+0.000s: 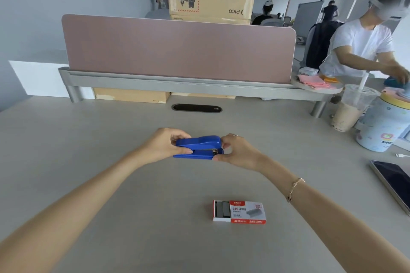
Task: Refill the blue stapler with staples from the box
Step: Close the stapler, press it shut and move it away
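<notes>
Blue stapler [198,146] mid-desk, gripped at both ends: left hand [165,145] pinching rear, right hand [236,149] pinching front end by metal mouth. Staple box [239,211] w/ tray slid partly out, nearer on desk [88,162], well apart from both hands.

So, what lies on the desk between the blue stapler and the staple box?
Nothing: in the head view, only bare desk separates the blue stapler from the staple box.

I see two bare forearms without sleeves, a thin gold chain bracelet [294,188] (with small dark charms) on my right wrist and a slim silver ring [235,135].
</notes>
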The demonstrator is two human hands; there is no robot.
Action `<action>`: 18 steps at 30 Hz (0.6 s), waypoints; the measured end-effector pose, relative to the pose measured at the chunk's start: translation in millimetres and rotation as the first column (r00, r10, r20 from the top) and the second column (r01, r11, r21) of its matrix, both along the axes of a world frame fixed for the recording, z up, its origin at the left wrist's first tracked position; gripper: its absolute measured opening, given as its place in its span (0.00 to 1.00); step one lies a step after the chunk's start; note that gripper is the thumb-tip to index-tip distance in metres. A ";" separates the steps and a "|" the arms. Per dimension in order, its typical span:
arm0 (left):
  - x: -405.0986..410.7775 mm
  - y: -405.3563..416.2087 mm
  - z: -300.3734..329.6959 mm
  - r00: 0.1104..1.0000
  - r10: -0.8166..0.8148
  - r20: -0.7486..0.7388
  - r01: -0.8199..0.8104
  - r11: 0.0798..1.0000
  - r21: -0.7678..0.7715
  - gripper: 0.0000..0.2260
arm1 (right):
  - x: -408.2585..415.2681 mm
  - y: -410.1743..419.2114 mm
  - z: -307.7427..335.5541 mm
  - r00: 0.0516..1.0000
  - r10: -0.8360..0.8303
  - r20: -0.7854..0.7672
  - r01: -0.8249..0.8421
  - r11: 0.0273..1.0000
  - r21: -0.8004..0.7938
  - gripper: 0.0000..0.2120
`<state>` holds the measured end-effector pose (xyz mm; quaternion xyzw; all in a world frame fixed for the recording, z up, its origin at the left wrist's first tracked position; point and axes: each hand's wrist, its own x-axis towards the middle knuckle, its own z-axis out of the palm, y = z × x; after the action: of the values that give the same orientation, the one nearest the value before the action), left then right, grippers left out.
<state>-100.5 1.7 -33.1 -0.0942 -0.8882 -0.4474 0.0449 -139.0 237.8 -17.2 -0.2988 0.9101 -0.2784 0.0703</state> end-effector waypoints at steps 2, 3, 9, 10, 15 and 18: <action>-17.4 1.1 1.6 1.000 0.003 -0.007 -0.003 1.000 -0.006 0.12 | -17.7 1.3 1.7 1.000 -0.010 -0.001 0.010 1.000 0.002 0.14; -26.2 1.6 2.0 1.000 0.005 -0.008 -0.005 1.000 -0.009 0.12 | -26.5 1.5 2.3 1.000 -0.016 0.000 0.016 1.000 0.002 0.14; -82.1 1.3 6.0 1.000 -0.002 -0.008 0.002 1.000 -0.018 0.11 | -82.6 -3.5 2.2 0.998 -0.049 0.030 0.051 0.998 -0.042 0.11; -91.3 0.4 6.2 1.000 -0.006 -0.010 0.006 1.000 -0.017 0.11 | -92.0 -4.8 1.7 0.998 -0.057 0.033 0.059 0.997 -0.051 0.11; -133.8 -5.7 3.8 1.000 0.008 -0.012 -0.009 1.000 -0.015 0.11 | -133.2 -12.3 0.6 0.996 -0.072 0.050 0.076 0.993 -0.086 0.10; -157.2 -9.5 -0.9 1.000 0.011 -0.003 -0.011 1.000 -0.016 0.10 | -154.5 -16.8 -2.2 0.995 -0.082 0.065 0.088 0.992 -0.093 0.11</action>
<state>-257.7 -7.8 -34.0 -0.0901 -0.8922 -0.4399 0.0480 -293.5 221.0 -19.5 -0.2543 0.9050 -0.3334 0.0718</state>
